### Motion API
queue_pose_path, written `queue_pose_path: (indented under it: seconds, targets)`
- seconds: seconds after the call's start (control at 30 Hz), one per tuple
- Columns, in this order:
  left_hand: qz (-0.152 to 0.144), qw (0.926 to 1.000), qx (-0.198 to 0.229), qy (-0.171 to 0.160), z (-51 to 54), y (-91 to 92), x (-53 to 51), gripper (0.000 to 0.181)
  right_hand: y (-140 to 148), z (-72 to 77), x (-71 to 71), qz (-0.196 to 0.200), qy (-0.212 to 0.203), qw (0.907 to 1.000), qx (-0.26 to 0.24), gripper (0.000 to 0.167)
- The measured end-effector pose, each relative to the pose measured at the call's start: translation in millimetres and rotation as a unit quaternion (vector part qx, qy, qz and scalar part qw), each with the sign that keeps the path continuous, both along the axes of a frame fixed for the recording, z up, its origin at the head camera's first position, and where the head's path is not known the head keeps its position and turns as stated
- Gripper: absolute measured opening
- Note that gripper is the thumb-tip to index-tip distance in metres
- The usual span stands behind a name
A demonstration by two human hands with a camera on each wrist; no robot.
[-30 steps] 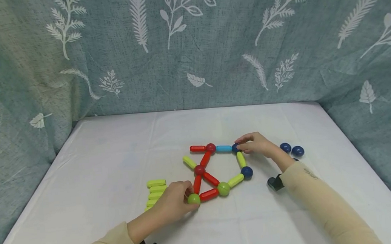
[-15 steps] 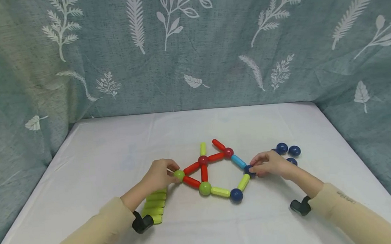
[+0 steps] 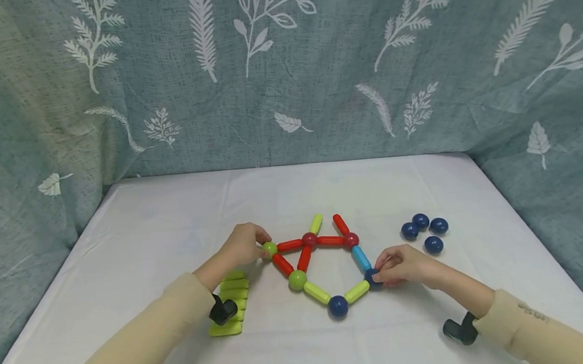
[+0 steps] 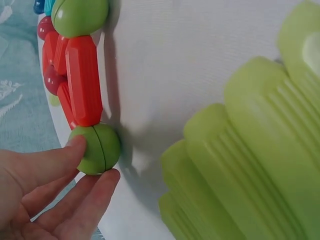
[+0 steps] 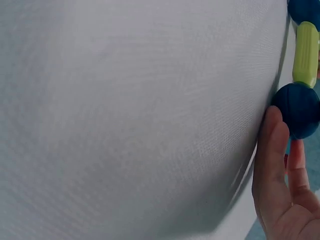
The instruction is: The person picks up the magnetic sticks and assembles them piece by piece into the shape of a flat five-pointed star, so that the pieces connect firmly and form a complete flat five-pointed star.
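A linked figure of coloured rods and balls lies on the white table. My left hand pinches the green ball at its left corner between thumb and fingers. At the right corner, my right hand grips a dark blue ball. Red rods form a triangle with a second green ball and a red ball. A light blue rod joins another red ball to the gripped blue ball. Yellow-green rods meet at the nearest blue ball.
Under and beside the left wrist lies a row of loose yellow-green rods. Several loose dark blue balls sit right of the figure. Black wrist cameras hang below both wrists. A leaf-patterned curtain closes off the table's far side.
Both hands have turned the whole figure clockwise. The left hand went away and leftward with its green ball; the right hand came nearer with its blue ball. Both keep their hold.
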State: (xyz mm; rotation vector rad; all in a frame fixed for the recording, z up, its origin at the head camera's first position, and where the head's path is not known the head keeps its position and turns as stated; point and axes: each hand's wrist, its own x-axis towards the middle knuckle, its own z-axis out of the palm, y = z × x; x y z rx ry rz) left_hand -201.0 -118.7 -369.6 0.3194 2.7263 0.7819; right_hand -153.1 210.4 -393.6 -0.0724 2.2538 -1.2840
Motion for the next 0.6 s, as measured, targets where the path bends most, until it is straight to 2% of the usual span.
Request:
queue_pose_path:
  seconds: [0.17,0.3,0.47,0.6]
  targets:
    - [0.001,0.9999,0.009,0.005,-1.9,-0.7,2.7,0.025,8,-2.2,-1.6,0.017,0.031,0.9993,-0.013,0.03]
    - [0.005,0.9998,0.019,0.006,-3.0,-0.7,4.7,0.026,24,7.7,-4.6,0.008,0.108,0.9938,-0.025,0.033]
    - [0.013,0.9997,0.021,0.009,-3.9,-1.5,5.8,0.026,58,22.0,-16.9,-0.035,0.195,0.9799,-0.026,0.039]
    - [0.012,0.9996,0.022,0.011,-4.4,-2.5,7.5,0.026,95,19.4,-30.8,-0.088,0.232,0.9686,-0.01,0.039]
